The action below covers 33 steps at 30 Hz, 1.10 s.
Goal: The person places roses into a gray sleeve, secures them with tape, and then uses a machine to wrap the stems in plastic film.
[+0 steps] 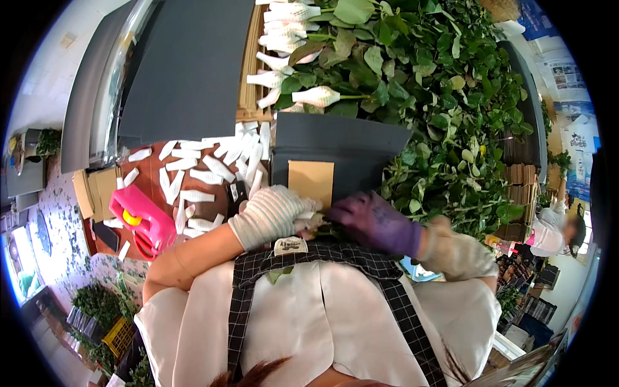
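Observation:
My left hand (272, 216), in a white glove with thin stripes, is closed around a pale flower head (311, 219) close to my apron. White netting seems to show at its fingertips. Just to the right, my right hand (374, 220) wears a purple glove; its fingers curl in beside the flower, over dark green leaves, and what they grip is hidden. Beyond both hands a small brown cardboard piece (311, 179) lies on a dark grey board (361, 138). White foam net sleeves (219, 168) lie scattered near my left hand.
A pink tape dispenser (142, 219) stands on the reddish-brown tabletop (151, 169) at left. Leafy cut stems (445, 122) pile up at right, several with netted flower heads (316, 97). A large grey panel (187, 71) stands at far left. Another person (553, 229) is at far right.

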{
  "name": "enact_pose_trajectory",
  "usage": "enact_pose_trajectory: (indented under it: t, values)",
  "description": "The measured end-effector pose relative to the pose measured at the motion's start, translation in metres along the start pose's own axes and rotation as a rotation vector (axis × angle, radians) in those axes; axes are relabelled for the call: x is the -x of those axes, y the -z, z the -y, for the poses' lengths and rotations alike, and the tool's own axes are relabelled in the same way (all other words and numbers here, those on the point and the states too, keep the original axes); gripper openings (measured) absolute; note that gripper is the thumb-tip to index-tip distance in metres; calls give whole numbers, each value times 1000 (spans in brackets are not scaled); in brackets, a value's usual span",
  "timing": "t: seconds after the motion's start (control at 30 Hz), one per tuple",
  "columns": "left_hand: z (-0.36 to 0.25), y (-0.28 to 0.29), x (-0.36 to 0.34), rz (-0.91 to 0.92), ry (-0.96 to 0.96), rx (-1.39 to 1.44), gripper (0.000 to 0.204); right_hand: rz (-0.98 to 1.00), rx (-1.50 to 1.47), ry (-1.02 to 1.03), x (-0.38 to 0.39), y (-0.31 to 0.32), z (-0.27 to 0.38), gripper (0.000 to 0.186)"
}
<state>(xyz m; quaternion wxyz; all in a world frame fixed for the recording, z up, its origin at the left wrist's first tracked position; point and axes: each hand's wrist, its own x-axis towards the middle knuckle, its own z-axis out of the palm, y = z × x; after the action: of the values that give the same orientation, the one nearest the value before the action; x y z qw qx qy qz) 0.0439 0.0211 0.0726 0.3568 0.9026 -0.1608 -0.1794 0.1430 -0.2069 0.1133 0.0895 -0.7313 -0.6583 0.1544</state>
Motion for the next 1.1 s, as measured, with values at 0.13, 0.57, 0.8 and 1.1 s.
enact_pose_trajectory:
  t: [0.13, 0.57, 0.8, 1.1]
  values:
    - [6, -12, 12, -11, 78, -38, 36, -118, -187, -124, -29, 99, -35, 27]
    - [-7, 1, 3, -151, -12, 219, 18, -882, -189, -420, 24, 183, -116, 34]
    - [-26, 23, 1, -378, 19, 752, 58, -665, -175, -177, 59, 226, 6, 43]
    - [-55, 25, -2, -907, -459, 1430, 30, -669, -7, 5, -29, 62, -1, 44]
